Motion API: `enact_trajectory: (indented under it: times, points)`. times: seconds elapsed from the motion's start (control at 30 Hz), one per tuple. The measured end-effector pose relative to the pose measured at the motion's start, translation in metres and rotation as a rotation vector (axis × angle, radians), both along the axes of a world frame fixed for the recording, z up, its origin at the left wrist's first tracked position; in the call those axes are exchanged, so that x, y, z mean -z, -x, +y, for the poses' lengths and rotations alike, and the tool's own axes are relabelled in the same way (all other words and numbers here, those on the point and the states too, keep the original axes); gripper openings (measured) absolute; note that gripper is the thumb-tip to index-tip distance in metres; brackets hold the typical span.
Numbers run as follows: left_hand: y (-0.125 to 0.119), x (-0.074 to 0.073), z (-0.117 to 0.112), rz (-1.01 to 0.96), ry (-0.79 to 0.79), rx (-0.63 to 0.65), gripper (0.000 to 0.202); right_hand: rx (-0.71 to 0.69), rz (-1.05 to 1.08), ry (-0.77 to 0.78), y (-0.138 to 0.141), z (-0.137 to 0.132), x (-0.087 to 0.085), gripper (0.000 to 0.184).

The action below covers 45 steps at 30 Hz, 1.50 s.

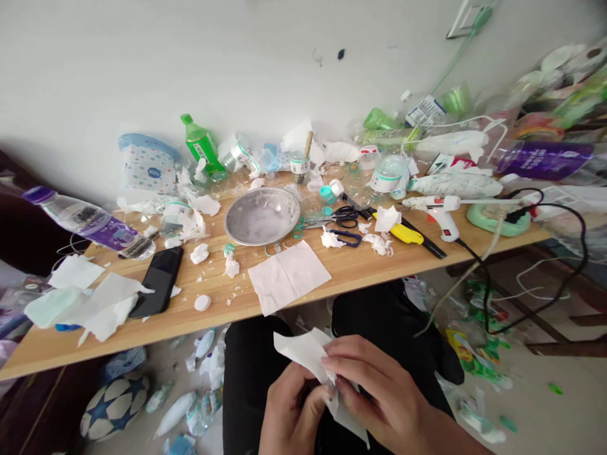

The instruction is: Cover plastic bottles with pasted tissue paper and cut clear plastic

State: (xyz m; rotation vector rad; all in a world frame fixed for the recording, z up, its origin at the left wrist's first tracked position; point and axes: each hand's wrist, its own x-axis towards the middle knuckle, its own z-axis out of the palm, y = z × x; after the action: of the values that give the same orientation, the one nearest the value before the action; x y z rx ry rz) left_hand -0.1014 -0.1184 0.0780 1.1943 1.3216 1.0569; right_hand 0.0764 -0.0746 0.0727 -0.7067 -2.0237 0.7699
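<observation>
Low in the head view, over my lap, both hands grip one piece of white tissue paper (303, 349). My left hand (289, 411) pinches it from below with curled fingers. My right hand (379, 392) closes over its right side, thumb and fingers pressed on the paper. The tissue sticks up to the left and hangs down beneath my right hand. On the wooden table (360, 265) ahead lie a flat unfolded tissue (288, 275) and a metal bowl (262, 216).
A black phone (160, 280), scissors (342, 218), a yellow utility knife (403, 232) and a white glue gun (443, 215) with a black cable lie on the table. Plastic bottles and tissue scraps crowd the back edge. A ball (114, 404) and litter cover the floor.
</observation>
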Motion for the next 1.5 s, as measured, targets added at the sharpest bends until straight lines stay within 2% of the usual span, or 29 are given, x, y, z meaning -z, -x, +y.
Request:
enact_trajectory:
  times: [0.1, 0.27, 0.33, 0.47, 0.53, 0.67, 0.77, 0.87, 0.97, 1.07, 1.17, 1.23, 1.37, 1.5]
  points:
    - [0.002, 0.004, -0.002, -0.064, 0.022, 0.045, 0.028, -0.005, -0.021, -0.029, -0.001, -0.001, 0.007, 0.035]
    - [-0.005, 0.000, -0.002, -0.126, 0.142, -0.109, 0.028, -0.014, 0.014, -0.045, -0.001, -0.002, 0.008, 0.036]
    - [-0.008, -0.001, -0.003, -0.152, 0.131, -0.124, 0.028, -0.009, 0.048, 0.012, 0.000, -0.003, 0.003, 0.034]
    - [-0.009, 0.001, -0.003, -0.139, 0.104, -0.125, 0.026, -0.002, 0.104, 0.254, 0.002, -0.002, -0.010, 0.024]
    - [-0.008, 0.002, -0.003, -0.122, 0.089, -0.116, 0.025, -0.026, 0.082, 0.296, 0.001, 0.002, -0.014, 0.023]
    - [-0.003, -0.001, -0.001, -0.080, 0.044, -0.057, 0.028, -0.091, 0.027, 0.216, -0.002, 0.006, -0.016, 0.030]
    - [0.001, 0.000, -0.002, -0.077, 0.016, -0.049, 0.039, -0.104, 0.027, 0.177, -0.003, 0.005, -0.013, 0.029]
    - [0.002, 0.008, -0.007, -0.178, 0.129, -0.118, 0.044, -0.097, 0.012, 0.110, -0.004, 0.003, -0.010, 0.030]
    - [0.002, 0.016, -0.010, -0.214, 0.265, -0.175, 0.036, -0.095, -0.015, 0.003, -0.005, 0.003, -0.007, 0.034]
    - [0.000, 0.016, -0.010, -0.192, 0.251, -0.169, 0.031, -0.095, 0.001, -0.047, -0.007, 0.005, -0.007, 0.034]
    - [0.001, 0.011, -0.010, -0.138, 0.176, -0.046, 0.033, -0.088, 0.031, -0.036, -0.008, 0.004, -0.008, 0.031]
    - [0.003, 0.010, -0.010, -0.081, 0.148, -0.014, 0.035, -0.085, 0.058, 0.006, -0.008, 0.002, -0.008, 0.028]
    - [0.010, 0.019, -0.014, -0.036, 0.148, -0.029, 0.031, -0.085, 0.100, 0.118, -0.007, 0.001, -0.009, 0.021]
    - [0.009, 0.027, -0.020, -0.084, 0.179, -0.082, 0.033, -0.147, 0.044, 0.125, -0.008, 0.007, -0.013, 0.023]
